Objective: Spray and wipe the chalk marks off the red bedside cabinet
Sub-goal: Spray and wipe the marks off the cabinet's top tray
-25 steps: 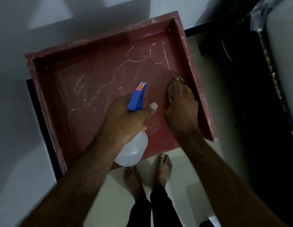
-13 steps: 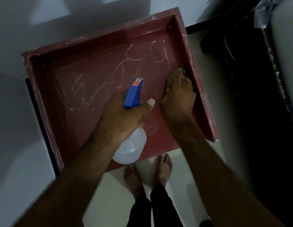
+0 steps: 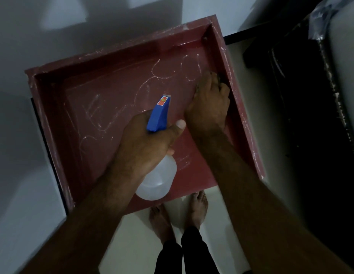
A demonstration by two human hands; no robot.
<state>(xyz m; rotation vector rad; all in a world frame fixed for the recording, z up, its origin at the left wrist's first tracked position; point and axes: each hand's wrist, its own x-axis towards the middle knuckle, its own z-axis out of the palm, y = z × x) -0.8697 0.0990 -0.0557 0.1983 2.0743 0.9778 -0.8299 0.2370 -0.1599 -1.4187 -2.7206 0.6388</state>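
Observation:
The red bedside cabinet (image 3: 53, 123) has a raised rim on three sides, and white chalk marks (image 3: 97, 113) run across its top. My left hand (image 3: 144, 147) grips a spray bottle (image 3: 158, 177) with a clear body and a blue trigger head, its nozzle pointing toward the far side. My right hand (image 3: 209, 101) presses down on a dark cloth (image 3: 215, 75) near the right rim, just below the far-right chalk loops. Most of the cloth is hidden under the fingers.
A pale wall (image 3: 93, 20) runs behind and to the left of the cabinet. A dark bed frame (image 3: 302, 107) stands to the right across a narrow strip of floor. My bare feet (image 3: 178, 214) stand on pale tiles at the cabinet's near edge.
My right hand has slid the cloth away from me along the right rim, up toward the far-right chalk loops. The left hand with the bottle has barely moved.

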